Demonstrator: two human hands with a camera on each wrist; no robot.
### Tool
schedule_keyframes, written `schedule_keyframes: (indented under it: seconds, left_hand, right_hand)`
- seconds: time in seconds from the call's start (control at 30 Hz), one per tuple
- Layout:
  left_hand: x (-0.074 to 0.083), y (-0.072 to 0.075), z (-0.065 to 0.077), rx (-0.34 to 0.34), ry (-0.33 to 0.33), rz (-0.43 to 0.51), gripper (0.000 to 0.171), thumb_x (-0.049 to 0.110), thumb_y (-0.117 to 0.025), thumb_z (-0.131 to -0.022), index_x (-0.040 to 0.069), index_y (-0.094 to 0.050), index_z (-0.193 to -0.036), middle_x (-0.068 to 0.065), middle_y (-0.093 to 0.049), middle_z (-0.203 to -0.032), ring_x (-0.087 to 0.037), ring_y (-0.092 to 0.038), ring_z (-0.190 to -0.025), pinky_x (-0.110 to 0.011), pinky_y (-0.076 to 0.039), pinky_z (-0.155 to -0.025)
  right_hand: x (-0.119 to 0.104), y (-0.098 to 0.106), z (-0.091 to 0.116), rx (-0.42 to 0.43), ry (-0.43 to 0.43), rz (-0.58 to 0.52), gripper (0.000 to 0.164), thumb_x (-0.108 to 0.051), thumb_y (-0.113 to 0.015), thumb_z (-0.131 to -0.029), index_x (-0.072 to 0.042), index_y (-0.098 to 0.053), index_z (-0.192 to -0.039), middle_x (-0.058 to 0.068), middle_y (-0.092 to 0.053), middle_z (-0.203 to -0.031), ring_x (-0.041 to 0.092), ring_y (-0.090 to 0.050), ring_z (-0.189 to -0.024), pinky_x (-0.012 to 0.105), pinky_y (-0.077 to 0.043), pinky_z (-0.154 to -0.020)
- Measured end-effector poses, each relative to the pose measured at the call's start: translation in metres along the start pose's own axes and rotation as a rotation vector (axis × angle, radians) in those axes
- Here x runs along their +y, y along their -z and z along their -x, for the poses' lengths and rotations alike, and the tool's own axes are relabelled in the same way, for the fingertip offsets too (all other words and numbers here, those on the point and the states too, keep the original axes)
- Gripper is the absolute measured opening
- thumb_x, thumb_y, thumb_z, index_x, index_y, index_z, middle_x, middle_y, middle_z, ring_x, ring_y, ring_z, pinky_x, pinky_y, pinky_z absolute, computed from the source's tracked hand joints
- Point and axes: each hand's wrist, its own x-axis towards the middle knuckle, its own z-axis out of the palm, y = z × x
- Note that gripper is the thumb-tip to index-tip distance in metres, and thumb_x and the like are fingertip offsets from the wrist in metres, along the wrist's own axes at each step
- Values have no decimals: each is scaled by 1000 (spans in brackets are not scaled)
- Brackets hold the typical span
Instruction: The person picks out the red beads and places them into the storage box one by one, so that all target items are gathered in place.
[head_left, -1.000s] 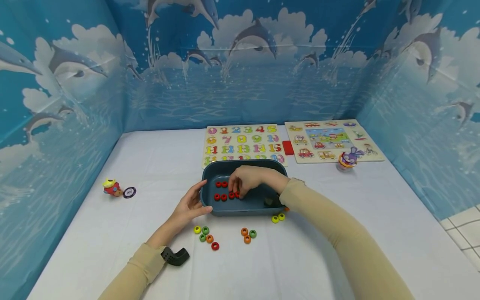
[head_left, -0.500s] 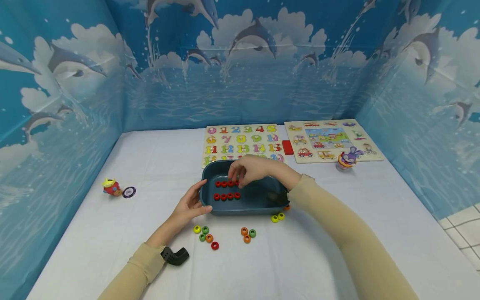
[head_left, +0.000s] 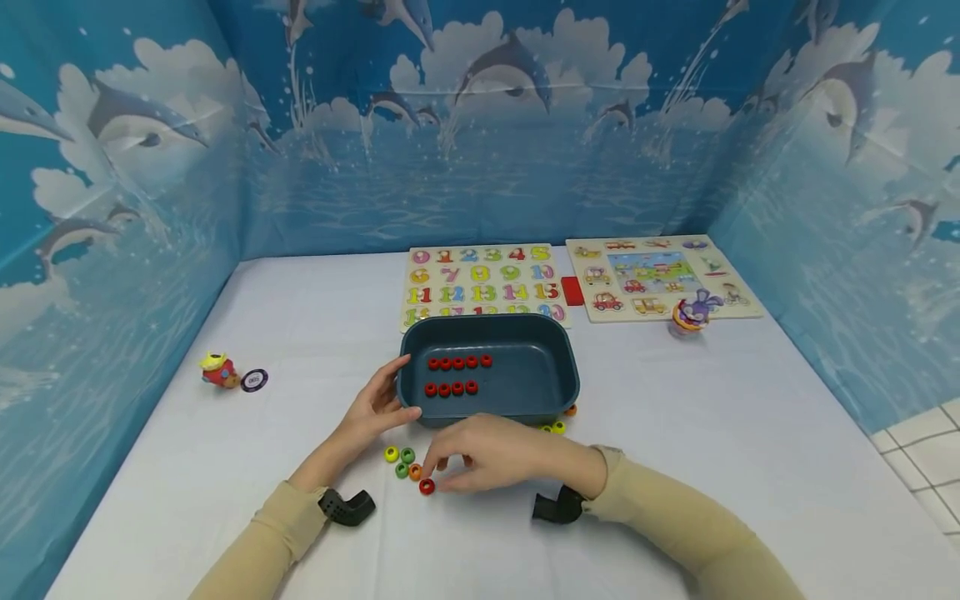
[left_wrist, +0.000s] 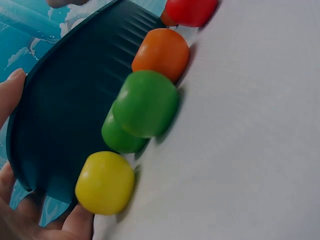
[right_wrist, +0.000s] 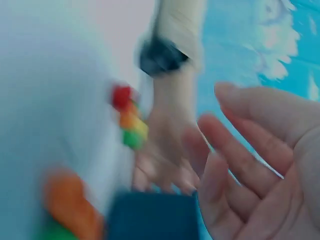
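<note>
My left hand (head_left: 367, 417) holds the left end of a dark blue-green tray (head_left: 528, 375), thumb at its front corner and fingers along the side. Inside it, red beads (head_left: 458, 364) form two rows toward the left. My right hand (head_left: 487, 454) is in front of the tray, its thumb and fingertips just above a loose red bead (head_left: 427, 487). In the right wrist view its fingers (right_wrist: 240, 150) are loosely bent with nothing between them. Beside the red bead lie an orange bead (left_wrist: 161, 54), green beads (left_wrist: 147, 102) and a yellow bead (left_wrist: 105, 182).
Yellow beads (head_left: 558, 427) and an orange bead (head_left: 571, 411) lie by the tray's front right corner. Behind stand a number board (head_left: 480, 275) and a vehicle puzzle (head_left: 660, 279). A bunny figure (head_left: 693, 312) is at right; a small toy (head_left: 219, 371) and a round chip (head_left: 254, 381) at left.
My right hand has left a red bead in the tray's back row, then come out toward me, over the loose beads in front. My left hand has stayed on the tray.
</note>
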Motion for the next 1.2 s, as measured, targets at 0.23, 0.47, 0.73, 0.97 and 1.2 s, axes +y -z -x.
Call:
schedule_keyframes:
  seconds: [0.23, 0.47, 0.73, 0.97, 1.2]
  left_hand:
    - [1, 0, 1, -2, -20, -1, 76, 8, -67, -79, 14, -23, -141, -11, -21, -144, -28, -23, -130, -34, -29, -101]
    - [7, -2, 1, 4, -2, 20, 76, 6, -67, -79, 14, -23, -141, -10, -22, -144, -26, -24, -129, -34, -29, -101]
    - [25, -8, 5, 0, 35, 3, 76, 2, -64, -80, 10, -20, -141, -14, -18, -145, -30, -19, -131, -40, -25, -102]
    - [24, -9, 4, 3, 20, -5, 76, 1, -64, -80, 9, -20, -141, -15, -17, -145, -31, -18, -131, -41, -24, -103]
    - [26, -10, 4, 3, 40, -3, 76, 1, -64, -80, 9, -20, -141, -14, -15, -146, -30, -16, -132, -41, -24, -103]
  right_hand:
    - [8, -38, -8, 105, -33, 194, 27, -37, -67, -78, -25, -63, -102, -16, -54, -98, -6, -47, -91, 9, -39, -78]
    - [14, -50, -11, 143, -71, 177, 29, -41, -70, -74, -25, -60, -97, -15, -52, -90, -4, -44, -77, 6, -36, -65]
    - [18, -57, -12, 178, -71, 183, 16, -29, -70, -77, -26, -62, -90, -19, -55, -83, -6, -44, -73, 6, -36, -65]
    - [9, -33, -6, 112, -53, 148, 13, -23, -68, -79, -23, -63, -91, -18, -56, -82, -4, -48, -74, 7, -39, -64]
    - [-2, 39, 10, 108, -36, -17, 18, -17, -66, -80, -20, -62, -98, -14, -57, -91, 2, -53, -79, 15, -47, -64]
